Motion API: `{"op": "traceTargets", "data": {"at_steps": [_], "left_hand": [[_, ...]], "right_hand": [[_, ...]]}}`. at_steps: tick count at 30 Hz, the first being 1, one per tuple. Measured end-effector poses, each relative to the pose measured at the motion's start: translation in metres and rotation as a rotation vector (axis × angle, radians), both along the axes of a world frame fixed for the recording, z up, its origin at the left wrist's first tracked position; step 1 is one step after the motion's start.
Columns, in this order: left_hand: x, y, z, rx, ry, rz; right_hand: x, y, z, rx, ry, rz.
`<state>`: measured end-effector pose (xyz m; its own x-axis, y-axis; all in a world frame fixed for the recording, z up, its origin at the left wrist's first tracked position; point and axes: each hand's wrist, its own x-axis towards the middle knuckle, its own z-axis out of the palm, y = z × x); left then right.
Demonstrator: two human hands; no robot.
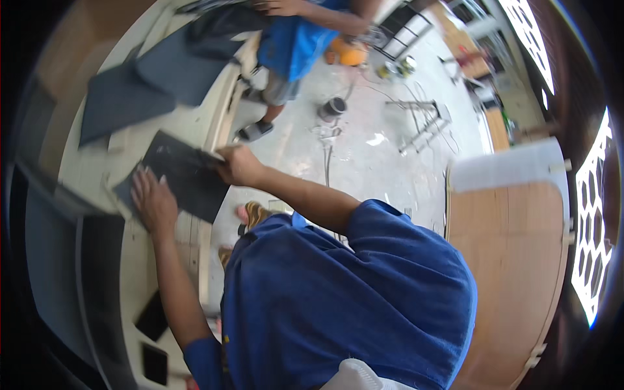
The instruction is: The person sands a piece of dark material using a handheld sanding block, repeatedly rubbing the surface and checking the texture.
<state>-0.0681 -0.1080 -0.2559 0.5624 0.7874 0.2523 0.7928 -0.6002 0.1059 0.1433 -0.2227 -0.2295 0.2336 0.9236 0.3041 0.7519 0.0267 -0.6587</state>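
A dark grey, flexible-looking sheet [190, 185] lies on the cream worktop, its near corner reaching over the bench edge. My left hand [155, 197] rests flat on the sheet's left part, fingers spread. Closed at the sheet's right edge is my right hand [240, 165]. A thin dark item juts left from its fingers over the sheet; whether this is a tool or a raised edge of the sheet I cannot tell.
Larger dark sheets [130, 101] lie farther along the worktop [84, 166]. A co-worker in a blue shirt [296, 39] stands at the far side. On the floor are a dark bucket [333, 108], a metal step stool [426, 117] and cables. A curved wooden panel [504, 240] stands at right.
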Motion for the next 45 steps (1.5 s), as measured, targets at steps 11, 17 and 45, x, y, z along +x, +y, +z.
{"op": "traceTargets", "data": {"at_steps": [11, 17, 45], "left_hand": [[0.019, 0.006, -0.007, -0.061, 0.076, 0.004], [0.012, 0.005, 0.004, -0.060, 0.068, 0.014], [0.041, -0.007, 0.072, -0.276, 0.175, 0.288]], "right_hand": [[-0.022, 0.065, 0.010, 0.153, 0.108, -0.251], [-0.021, -0.036, 0.034, -0.248, -0.059, -0.198], [0.047, -0.026, 0.039, 0.093, 0.764, -0.317]]}}
